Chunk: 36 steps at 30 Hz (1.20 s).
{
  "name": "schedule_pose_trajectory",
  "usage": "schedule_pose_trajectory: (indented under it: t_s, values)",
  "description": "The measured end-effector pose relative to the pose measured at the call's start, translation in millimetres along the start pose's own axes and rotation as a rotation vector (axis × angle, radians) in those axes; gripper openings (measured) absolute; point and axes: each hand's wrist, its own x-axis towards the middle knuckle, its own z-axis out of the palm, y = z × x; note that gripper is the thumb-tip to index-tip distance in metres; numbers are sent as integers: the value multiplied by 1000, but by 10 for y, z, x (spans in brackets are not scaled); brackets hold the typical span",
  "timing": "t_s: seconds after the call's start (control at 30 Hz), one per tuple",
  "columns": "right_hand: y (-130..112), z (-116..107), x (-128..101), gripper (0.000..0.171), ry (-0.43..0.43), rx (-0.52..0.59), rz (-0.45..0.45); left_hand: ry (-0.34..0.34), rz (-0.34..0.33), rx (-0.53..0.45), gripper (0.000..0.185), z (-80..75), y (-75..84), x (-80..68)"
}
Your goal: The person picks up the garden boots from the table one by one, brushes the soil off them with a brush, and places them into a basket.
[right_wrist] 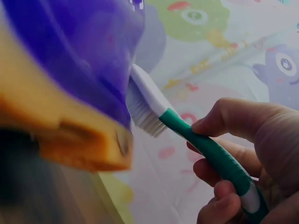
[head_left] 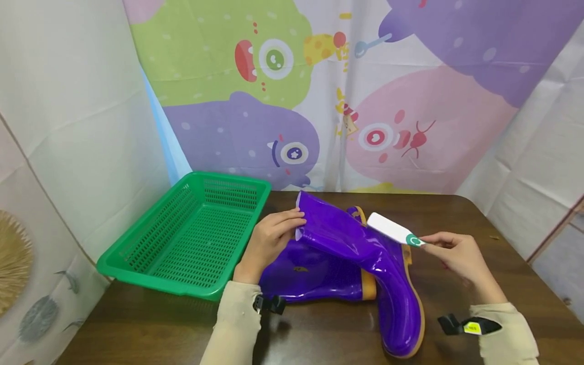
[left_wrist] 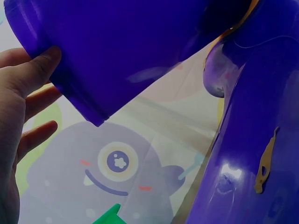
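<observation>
A glossy purple rain boot [head_left: 335, 223] with a tan sole lies across a second purple boot [head_left: 315, 276] on the table. My left hand [head_left: 271, 235] pinches the top edge of the upper boot's shaft, thumb on the outside in the left wrist view. In my right hand [head_left: 463, 256] is a scrub brush [head_left: 390, 228] with a white head and a green and white handle [right_wrist: 215, 156]. Its pale bristles [right_wrist: 142, 116] face the boot, right at the purple rubber above the tan heel [right_wrist: 93, 144] in the right wrist view.
A green plastic basket [head_left: 182, 291] with slotted walls stands at the left of the brown wooden table [head_left: 456, 334]. Behind the table hangs a cloth with cartoon monsters [head_left: 255, 132]. White fabric [head_left: 82, 91] hangs at the sides.
</observation>
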Motion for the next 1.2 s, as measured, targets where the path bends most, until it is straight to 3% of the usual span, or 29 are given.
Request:
schedule_pose_trajectory:
  t_s: [0.13, 0.23, 0.47, 0.57, 0.83, 1.0, 1.2]
  values:
    - [19, -100, -36, 8, 39, -74, 12, 2, 1, -7, 27, 2, -2, -5]
    - [-6, -107, -37, 7, 72, -68, -2, 1, -5, -9, 27, 1, -4, -7]
    - [-132, 115, 22, 19, 65, 169, -55, -7, -13, -5, 26, -12, 0, -2]
    - [-203, 261, 23, 17, 23, 202, -78, -6, -12, -4, 26, -8, 0, -7]
    - [-254, 436, 24, 13, -79, 130, -101, -4, -8, 6, 26, 7, -10, -9]
    - [-193, 360, 44, 16, -65, 80, -103, -6, -12, 7, 26, 0, -21, -13]
    - [-124, 235, 45, 13, -37, 29, -41, -12, -15, 5, 26, -9, -13, -14]
